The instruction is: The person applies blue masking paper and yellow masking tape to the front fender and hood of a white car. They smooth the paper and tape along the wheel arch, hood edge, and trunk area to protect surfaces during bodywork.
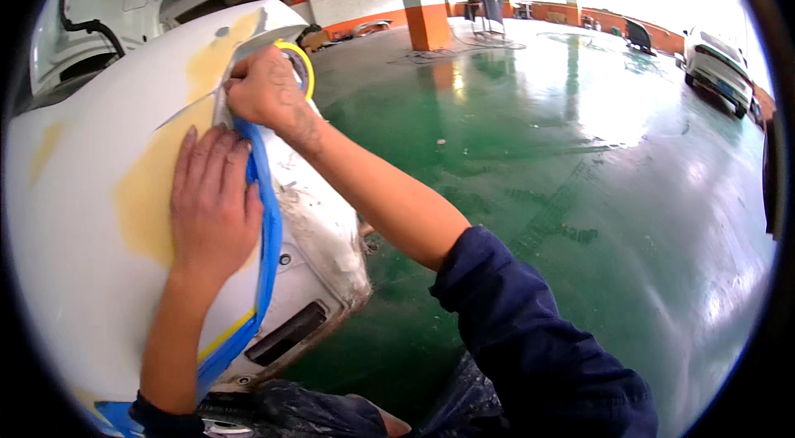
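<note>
My left hand (214, 198) lies flat, fingers stretched out, on a white car body panel (74, 214) with yellowish sanded patches (145, 198). Close to its thumb, a strip of blue tape (267, 247) follows the panel's edge. A short yellow strip (228, 334) shows beside the blue lower down. Farther along that edge, my right hand (269, 90) is closed, fingertips bent against the panel by a light-coloured patch. A roll of yellow tape (309, 74) sticks out from behind this hand, which appears to grip it; the palm side is hidden.
Beside the taped edge, the dirty lower bodywork (319, 214) has a dark slotted vent (287, 333). A green glossy floor (513, 214) stretches to the right. An orange-and-white pillar (426, 16) stands ahead, a white car (719, 69) far right. An open, lined panel (91, 16) rises at the upper left.
</note>
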Available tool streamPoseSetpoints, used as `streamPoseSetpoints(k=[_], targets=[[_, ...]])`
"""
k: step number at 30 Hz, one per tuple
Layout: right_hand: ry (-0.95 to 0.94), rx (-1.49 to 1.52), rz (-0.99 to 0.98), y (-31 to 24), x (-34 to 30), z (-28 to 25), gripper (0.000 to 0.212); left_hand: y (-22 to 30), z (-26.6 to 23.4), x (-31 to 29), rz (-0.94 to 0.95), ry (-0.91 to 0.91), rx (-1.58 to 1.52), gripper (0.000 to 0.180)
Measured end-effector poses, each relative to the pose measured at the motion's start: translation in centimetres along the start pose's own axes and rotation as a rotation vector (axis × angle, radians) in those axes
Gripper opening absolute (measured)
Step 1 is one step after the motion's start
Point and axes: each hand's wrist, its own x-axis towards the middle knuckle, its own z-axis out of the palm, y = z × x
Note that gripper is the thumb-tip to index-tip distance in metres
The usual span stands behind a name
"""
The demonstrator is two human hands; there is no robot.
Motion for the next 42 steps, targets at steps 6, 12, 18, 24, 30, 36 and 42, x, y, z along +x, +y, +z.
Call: streamPoseSetpoints(k=[6, 12, 18, 24, 30, 36, 42], targets=[[-0.012, 0.270, 0.143, 0.3, -1.7, -1.0, 0.019, -0.5, 0.2, 0.9, 0.057, 0.052, -0.010, 0.037], [-0.416, 0.817, 0.145, 2.7, -3.8, -4.8, 0.041, -1.3, -1.2, 4.8, 0.133, 0.086, -0.010, 0.035], [-0.204, 0.747, 0.524, 4.2, -7.3, -5.5, 0.031, -4.7, -1.1, 7.9, 0.355, -0.277, 0.203, 0.022], [-0.320, 0.525, 0.590, 3.5, -8.8, -3.1, 0.032, -6.6, -1.2, 8.0, 0.471, -0.222, 0.184, 0.022], [-0.212, 0.626, 0.702, 2.1, -10.3, -4.0, 0.023, -7.6, -2.6, 8.6, 0.541, -0.181, 0.299, 0.022], [-0.091, 0.715, 0.739, 2.5, -12.7, -6.2, 0.027, -7.2, -1.7, 9.0, 0.536, -0.220, 0.369, 0.028], [-0.041, 0.101, 0.250, 1.1, -10.2, -4.0, 0.027, -7.9, -1.3, 8.1, 0.542, -0.257, 0.468, 0.026]])
